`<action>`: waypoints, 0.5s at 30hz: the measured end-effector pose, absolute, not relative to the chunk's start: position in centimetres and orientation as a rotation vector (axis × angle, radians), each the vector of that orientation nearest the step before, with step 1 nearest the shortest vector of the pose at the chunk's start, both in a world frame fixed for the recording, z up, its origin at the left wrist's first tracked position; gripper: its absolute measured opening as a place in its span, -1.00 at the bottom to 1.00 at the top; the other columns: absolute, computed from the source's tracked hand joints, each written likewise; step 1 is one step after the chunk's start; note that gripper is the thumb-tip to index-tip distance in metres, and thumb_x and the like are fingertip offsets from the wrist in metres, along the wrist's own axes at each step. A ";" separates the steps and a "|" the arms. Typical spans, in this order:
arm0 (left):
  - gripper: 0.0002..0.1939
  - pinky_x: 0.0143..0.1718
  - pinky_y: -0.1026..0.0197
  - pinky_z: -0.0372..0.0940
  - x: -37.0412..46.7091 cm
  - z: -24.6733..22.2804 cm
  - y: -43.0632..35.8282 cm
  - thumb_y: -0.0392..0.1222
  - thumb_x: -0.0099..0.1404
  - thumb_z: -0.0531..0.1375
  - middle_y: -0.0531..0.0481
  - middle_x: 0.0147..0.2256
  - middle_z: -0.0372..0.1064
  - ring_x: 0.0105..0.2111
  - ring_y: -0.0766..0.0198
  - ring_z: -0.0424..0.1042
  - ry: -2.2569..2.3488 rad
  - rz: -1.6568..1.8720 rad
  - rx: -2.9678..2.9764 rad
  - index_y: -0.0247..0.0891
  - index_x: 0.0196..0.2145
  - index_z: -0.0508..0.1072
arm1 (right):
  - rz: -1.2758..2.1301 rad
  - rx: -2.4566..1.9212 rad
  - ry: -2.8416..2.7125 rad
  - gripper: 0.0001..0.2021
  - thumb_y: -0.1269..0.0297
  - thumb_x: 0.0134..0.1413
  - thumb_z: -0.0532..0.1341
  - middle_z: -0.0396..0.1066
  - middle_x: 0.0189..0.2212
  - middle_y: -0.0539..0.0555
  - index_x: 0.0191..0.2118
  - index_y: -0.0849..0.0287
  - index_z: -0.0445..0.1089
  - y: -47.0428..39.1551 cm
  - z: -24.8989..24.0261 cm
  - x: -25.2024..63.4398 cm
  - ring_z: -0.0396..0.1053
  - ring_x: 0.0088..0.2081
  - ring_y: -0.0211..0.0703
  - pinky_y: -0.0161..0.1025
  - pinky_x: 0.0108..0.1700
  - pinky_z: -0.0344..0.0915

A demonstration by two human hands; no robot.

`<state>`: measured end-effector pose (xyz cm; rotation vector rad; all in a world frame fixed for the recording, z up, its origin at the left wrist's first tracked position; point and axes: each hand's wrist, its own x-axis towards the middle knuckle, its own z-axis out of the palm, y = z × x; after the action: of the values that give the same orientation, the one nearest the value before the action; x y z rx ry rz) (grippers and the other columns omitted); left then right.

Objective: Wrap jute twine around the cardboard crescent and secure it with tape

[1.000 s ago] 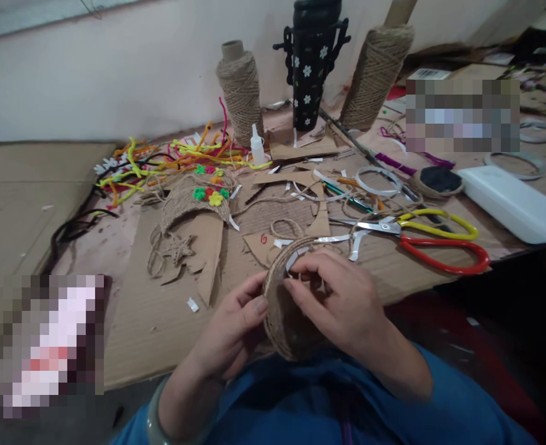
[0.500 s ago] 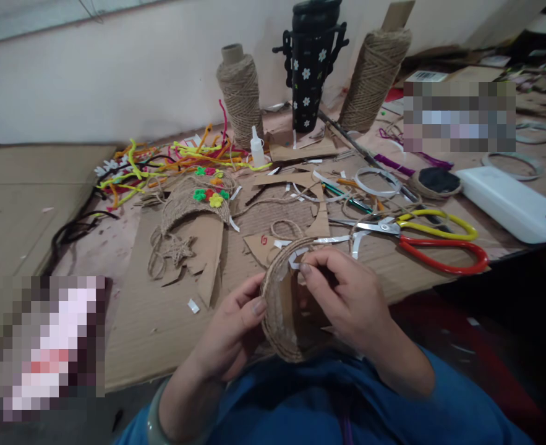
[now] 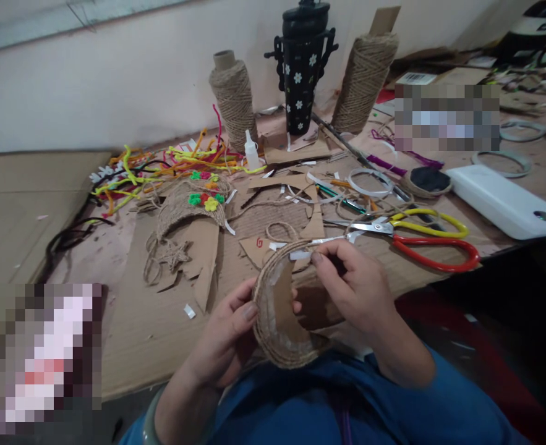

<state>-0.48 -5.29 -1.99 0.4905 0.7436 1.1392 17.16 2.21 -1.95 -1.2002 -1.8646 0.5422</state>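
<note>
My left hand (image 3: 230, 327) is clamped on the outer edge of the twine-wrapped crescent (image 3: 273, 327), thumb in front, which sits at the lower middle of the frame, above my lap. Since a moment ago my right hand (image 3: 360, 296) has shifted up to the crescent's upper tip, thumb and forefinger together on the end of a white strip (image 3: 299, 254). The strip, crumpled and angled half a second earlier, now looks straighter across that tip; I can't tell whether it is stuck there. The crescent's inner face has also turned more into view, showing bare cardboard with a whitish film along the twine, so I judge its back is easier to get at.

As for containers, the small squeeze bottle (image 3: 253, 156) stands upright at upper centre with its nozzle up; I can't make out how much is in it. Behind it, the black flowered tumbler (image 3: 299, 86) is lidded, so its contents are hidden. At the right, a shallow twine-rimmed round piece (image 3: 429, 180) shows a dark inside. Beside it on the desk (image 3: 80, 250) lies the white case (image 3: 504, 201), contents unknown.
</note>
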 end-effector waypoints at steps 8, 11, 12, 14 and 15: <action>-0.73 -0.18 0.23 0.37 -0.6 -1.9 -5.4 -0.16 0.16 0.26 -0.04 -0.28 0.56 -0.26 0.16 0.53 0.755 1.156 0.490 -0.20 -0.16 0.51 | 0.392 -1.276 -1.892 -0.88 0.37 0.08 0.09 0.35 -0.58 -0.04 -0.44 0.14 0.32 2.6 -2.3 17.6 0.29 -0.54 -0.27 -0.32 -0.47 0.17; -0.65 -0.05 0.08 0.32 -0.5 -1.6 -5.5 -0.09 0.11 0.29 -0.10 -0.25 0.55 -0.15 0.03 0.49 0.789 1.141 0.489 -0.22 -0.13 0.50 | 0.310 -1.296 -1.910 -0.89 0.37 0.07 0.10 0.38 -0.55 -0.03 -0.43 0.14 0.33 2.8 -2.7 17.9 0.31 -0.51 -0.25 -0.31 -0.44 0.18; -0.62 -0.02 0.05 0.30 -0.4 -1.5 -5.5 -0.07 0.10 0.30 -0.13 -0.23 0.55 -0.11 -0.01 0.47 0.803 1.139 0.484 -0.23 -0.12 0.49 | 0.281 -1.301 -1.915 -0.90 0.37 0.07 0.10 0.39 -0.55 -0.02 -0.43 0.14 0.32 2.8 -2.8 18.0 0.32 -0.51 -0.25 -0.31 -0.44 0.18; -0.58 0.02 0.00 0.27 -0.4 -1.4 -5.6 -0.04 0.08 0.31 -0.15 -0.20 0.54 -0.08 -0.05 0.45 0.819 1.139 0.472 -0.25 -0.10 0.49 | 0.224 -1.301 -1.927 -0.90 0.38 0.06 0.11 0.38 -0.55 -0.02 -0.43 0.14 0.32 3.0 -2.9 18.3 0.32 -0.51 -0.25 -0.31 -0.44 0.18; -0.57 0.02 -0.01 0.27 -0.4 -1.4 -5.7 -0.04 0.08 0.31 -0.16 -0.18 0.53 -0.07 -0.07 0.45 0.819 1.143 0.463 -0.24 -0.10 0.49 | 0.200 -1.295 -1.936 -0.90 0.39 0.06 0.11 0.38 -0.55 -0.02 -0.43 0.14 0.32 3.0 -3.0 18.4 0.32 -0.52 -0.25 -0.32 -0.44 0.18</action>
<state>-0.45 -5.70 -1.40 0.4630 0.8191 1.1435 18.45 3.05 -2.97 -1.2955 -1.9359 0.2004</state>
